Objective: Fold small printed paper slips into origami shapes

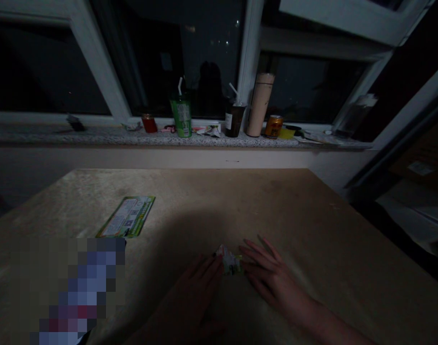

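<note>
Head view: left hand and right hand, open flat, press a folded paper; even fingertip pressure seems best.

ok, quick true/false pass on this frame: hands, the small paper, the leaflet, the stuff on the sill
1. The fingers of the left hand and the right hand both touch the small folded paper on the table. True.
2. The green leaflet lies under the right hand. False: it lies flat on the table, apart from both hands, on the left side.
3. A green cup with a straw stands on the windowsill. True.
4. The orange can stands on the table. False: it stands on the windowsill, beside the tall tumbler.
</note>
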`<state>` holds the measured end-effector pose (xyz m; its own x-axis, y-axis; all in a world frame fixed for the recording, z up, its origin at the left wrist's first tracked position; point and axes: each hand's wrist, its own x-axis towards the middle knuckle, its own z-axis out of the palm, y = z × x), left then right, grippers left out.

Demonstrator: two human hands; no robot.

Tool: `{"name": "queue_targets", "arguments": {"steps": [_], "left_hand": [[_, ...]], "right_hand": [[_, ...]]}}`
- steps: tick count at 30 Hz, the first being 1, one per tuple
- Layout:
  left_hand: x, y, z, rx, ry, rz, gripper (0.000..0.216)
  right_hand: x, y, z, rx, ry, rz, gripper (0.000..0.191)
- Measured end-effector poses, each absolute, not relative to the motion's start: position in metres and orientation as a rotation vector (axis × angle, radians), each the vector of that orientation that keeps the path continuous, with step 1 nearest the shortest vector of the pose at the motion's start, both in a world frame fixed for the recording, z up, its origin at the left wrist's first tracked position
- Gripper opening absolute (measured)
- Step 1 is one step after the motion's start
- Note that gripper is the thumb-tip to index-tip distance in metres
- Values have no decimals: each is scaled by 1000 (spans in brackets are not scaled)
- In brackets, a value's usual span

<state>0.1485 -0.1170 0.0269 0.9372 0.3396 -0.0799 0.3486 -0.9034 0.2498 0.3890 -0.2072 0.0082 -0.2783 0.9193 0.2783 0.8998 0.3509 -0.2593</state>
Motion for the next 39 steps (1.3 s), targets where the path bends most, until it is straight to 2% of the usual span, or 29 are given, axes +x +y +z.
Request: {"name": "queue_targets", "arguments": {"steps": [7, 13, 19, 22, 26, 30, 34, 39], "left_hand": [[156, -120, 19, 2816, 554, -44, 90], [157, -115, 30, 2771, 570, -165, 96], [154, -115, 27, 2786, 562, -115, 95], [153, -113, 21, 2812, 547, -81, 94], [153, -108, 17, 2817, 540, 65, 79], [155, -102, 11, 2774, 602, 287, 49], [158, -96, 1, 2751, 803, 477, 46], [158, -92, -4, 2784, 817, 458, 42]], "right_hand": [[389, -207, 6, -1567, -2216, 80, 29], [388, -207, 6, -1576, -2183, 124, 27], [384, -191, 21, -1557, -2138, 276, 16], [381, -179, 20, -1562, -2119, 285, 24], [377, -171, 6, -1576, -2061, 236, 37], [377, -171, -3, -1550, -2053, 208, 34], [377, -170, -2, -1544, -2044, 214, 35], [376, -170, 1, -1550, -2033, 240, 37]]}}
